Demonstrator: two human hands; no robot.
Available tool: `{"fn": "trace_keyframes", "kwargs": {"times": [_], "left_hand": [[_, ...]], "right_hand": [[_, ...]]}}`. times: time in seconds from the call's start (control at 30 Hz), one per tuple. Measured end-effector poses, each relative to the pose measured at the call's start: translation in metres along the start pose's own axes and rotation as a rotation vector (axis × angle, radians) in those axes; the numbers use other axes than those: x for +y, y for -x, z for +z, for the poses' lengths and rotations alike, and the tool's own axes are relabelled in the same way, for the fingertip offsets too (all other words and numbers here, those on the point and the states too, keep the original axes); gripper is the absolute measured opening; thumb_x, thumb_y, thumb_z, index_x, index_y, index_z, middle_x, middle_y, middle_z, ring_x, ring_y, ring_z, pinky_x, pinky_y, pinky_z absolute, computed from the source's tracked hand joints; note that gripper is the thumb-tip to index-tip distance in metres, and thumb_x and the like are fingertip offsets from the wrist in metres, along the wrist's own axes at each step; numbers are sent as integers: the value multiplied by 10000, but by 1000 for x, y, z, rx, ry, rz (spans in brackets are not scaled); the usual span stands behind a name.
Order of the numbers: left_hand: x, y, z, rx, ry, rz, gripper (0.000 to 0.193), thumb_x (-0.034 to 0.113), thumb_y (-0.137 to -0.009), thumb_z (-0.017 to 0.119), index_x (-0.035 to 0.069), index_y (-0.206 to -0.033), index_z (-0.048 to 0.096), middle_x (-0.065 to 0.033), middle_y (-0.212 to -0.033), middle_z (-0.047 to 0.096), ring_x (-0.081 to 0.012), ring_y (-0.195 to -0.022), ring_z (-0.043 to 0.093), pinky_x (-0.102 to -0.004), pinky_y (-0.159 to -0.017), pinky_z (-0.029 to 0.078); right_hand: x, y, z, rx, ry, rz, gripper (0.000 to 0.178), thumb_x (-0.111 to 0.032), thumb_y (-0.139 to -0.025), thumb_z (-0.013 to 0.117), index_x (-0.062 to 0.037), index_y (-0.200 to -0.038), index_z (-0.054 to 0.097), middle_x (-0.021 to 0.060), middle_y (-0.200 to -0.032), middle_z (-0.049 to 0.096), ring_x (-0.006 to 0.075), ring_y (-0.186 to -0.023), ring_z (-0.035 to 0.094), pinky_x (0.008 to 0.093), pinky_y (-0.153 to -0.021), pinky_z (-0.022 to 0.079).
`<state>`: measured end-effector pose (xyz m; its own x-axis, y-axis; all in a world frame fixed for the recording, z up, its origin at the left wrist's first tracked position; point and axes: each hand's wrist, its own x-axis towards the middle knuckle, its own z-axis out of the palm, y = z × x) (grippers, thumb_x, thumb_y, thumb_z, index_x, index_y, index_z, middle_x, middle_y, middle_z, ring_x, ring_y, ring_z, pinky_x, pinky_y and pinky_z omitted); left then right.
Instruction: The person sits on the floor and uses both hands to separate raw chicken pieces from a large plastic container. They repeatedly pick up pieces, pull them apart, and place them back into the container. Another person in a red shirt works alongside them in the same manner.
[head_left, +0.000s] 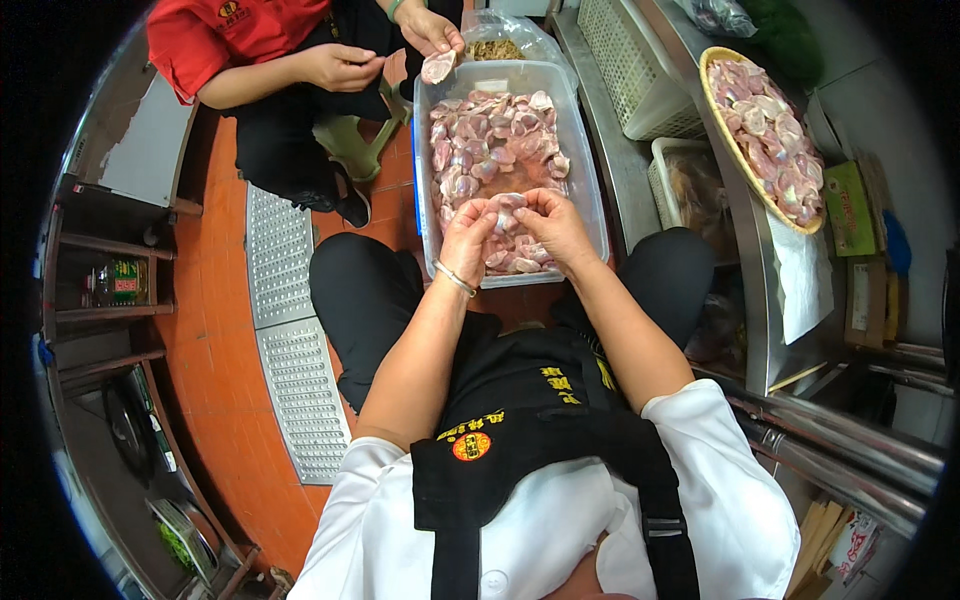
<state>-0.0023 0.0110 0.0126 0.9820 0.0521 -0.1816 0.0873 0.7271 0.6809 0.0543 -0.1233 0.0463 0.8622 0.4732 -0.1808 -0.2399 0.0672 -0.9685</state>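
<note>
My left hand (467, 242) and my right hand (557, 229) meet over the near half of a clear plastic tub (548, 279). Between them they pinch a pinkish gizzard (509, 202) with pale, shiny skin, one hand at each end. A bangle circles my left wrist. Below my fingers the tub holds many more raw gizzards (480, 130), heaped toward the far side and left, with reddish liquid showing in the middle. Beyond the tub's far left corner, a co-worker's hand (430, 32) holds another gizzard (438, 66); the co-worker's other hand (345, 69) is beside it.
A round basket of gizzards (765, 135) rests on the metal counter to my right. White plastic crates (630, 65) stand beside the tub. The co-worker's stool (355, 145) is at far left. A metal drain grate (300, 390) crosses the orange tiled floor; shelves (110, 310) line the left.
</note>
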Motion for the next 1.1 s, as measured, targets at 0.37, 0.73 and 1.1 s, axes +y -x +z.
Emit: {"fn": "trace_keyframes", "kwargs": {"times": [0.37,0.73,1.1], "left_hand": [[-17,4,-9,75,-417,201,52,63,-808,538,95,-842,515,40,-753,527,-52,-645,503,-173,-536,399],[-11,9,-24,200,-262,73,87,62,-794,518,91,-876,528,-28,-742,570,-120,-599,562,-227,-464,462],[-1,15,1,85,-227,246,355,-156,-681,538,34,-977,486,-77,-933,587,-152,-860,574,-271,-751,478]], "right_hand": [[0,18,8,33,-24,44,132,18,-790,479,-63,-893,497,25,-742,549,95,-601,542,200,-511,454],[-9,28,23,-21,643,-441,115,41,-633,519,-11,-735,529,57,-748,519,136,-658,523,250,-579,423],[20,18,-10,74,222,-254,233,-81,-756,609,-14,-970,547,24,-894,567,79,-774,525,220,-667,446]]}}
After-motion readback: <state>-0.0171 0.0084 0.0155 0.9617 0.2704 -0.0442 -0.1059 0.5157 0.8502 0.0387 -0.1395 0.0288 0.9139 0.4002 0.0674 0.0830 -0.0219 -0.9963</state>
